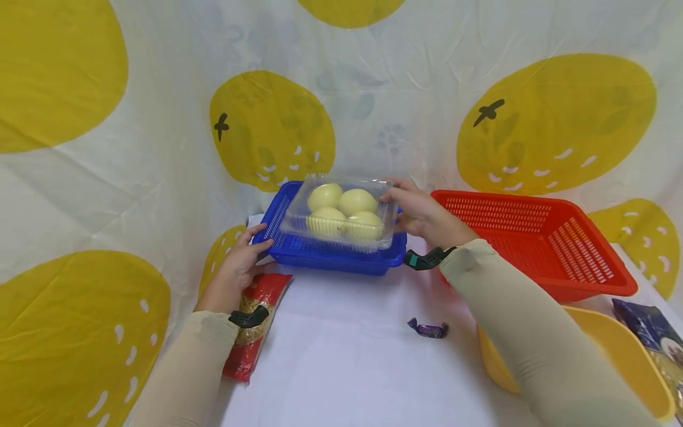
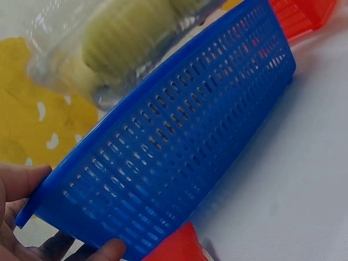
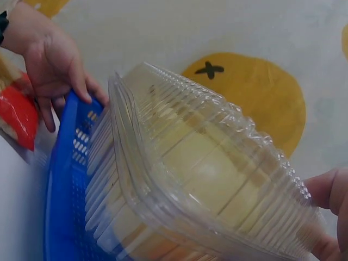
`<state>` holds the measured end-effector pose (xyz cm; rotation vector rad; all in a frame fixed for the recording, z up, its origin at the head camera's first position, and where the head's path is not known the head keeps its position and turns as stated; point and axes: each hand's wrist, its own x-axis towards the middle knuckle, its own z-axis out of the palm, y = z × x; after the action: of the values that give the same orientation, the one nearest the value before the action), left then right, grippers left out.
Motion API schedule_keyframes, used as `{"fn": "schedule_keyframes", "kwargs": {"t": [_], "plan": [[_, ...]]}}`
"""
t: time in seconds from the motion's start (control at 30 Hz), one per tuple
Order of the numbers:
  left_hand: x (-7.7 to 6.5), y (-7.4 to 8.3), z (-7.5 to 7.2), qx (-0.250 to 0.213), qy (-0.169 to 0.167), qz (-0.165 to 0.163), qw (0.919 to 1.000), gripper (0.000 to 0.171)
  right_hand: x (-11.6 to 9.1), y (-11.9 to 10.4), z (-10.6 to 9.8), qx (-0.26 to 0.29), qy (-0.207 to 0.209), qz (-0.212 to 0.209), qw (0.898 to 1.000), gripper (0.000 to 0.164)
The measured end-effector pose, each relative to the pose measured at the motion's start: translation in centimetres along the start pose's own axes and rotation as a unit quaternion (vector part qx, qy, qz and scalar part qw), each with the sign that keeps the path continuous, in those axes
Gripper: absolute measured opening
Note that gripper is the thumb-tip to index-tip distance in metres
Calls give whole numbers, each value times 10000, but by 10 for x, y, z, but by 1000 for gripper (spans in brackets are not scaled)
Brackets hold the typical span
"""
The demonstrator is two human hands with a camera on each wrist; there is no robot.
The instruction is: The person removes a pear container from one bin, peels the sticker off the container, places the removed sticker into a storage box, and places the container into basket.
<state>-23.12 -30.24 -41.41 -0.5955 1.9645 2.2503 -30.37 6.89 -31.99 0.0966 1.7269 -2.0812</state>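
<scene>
My right hand grips the right end of a clear plastic clamshell box. Inside the box are several smooth, pale yellow round pieces; their exact kind is unclear. The box is over the blue slotted basket, tilted in the right wrist view, and whether it touches the basket I cannot tell. At the basket's left end my left hand holds the rim, thumb over the edge and fingers below, as the left wrist view shows. A red packet lies under my left wrist.
A red slotted basket stands at the right, with a yellow tub in front, partly behind my right sleeve. A dark blue packet lies at the far right. One purple wrapped candy is on the white tabletop. Patterned cloth hangs behind.
</scene>
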Motion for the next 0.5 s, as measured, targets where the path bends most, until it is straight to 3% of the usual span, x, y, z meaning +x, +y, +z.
{"fn": "schedule_keyframes", "kwargs": {"t": [0.17, 0.33, 0.5], "plan": [[0, 0, 0, 43, -3, -12, 10000, 63, 22, 5, 3, -6, 145, 19, 9999, 69], [-2, 0, 0, 95, 11, -18, 10000, 64, 38, 16, 6, -343, 96, 83, 9993, 77], [-3, 0, 1, 226, -62, 66, 9997, 64, 46, 27, 6, -626, 114, 223, 9977, 75]]}}
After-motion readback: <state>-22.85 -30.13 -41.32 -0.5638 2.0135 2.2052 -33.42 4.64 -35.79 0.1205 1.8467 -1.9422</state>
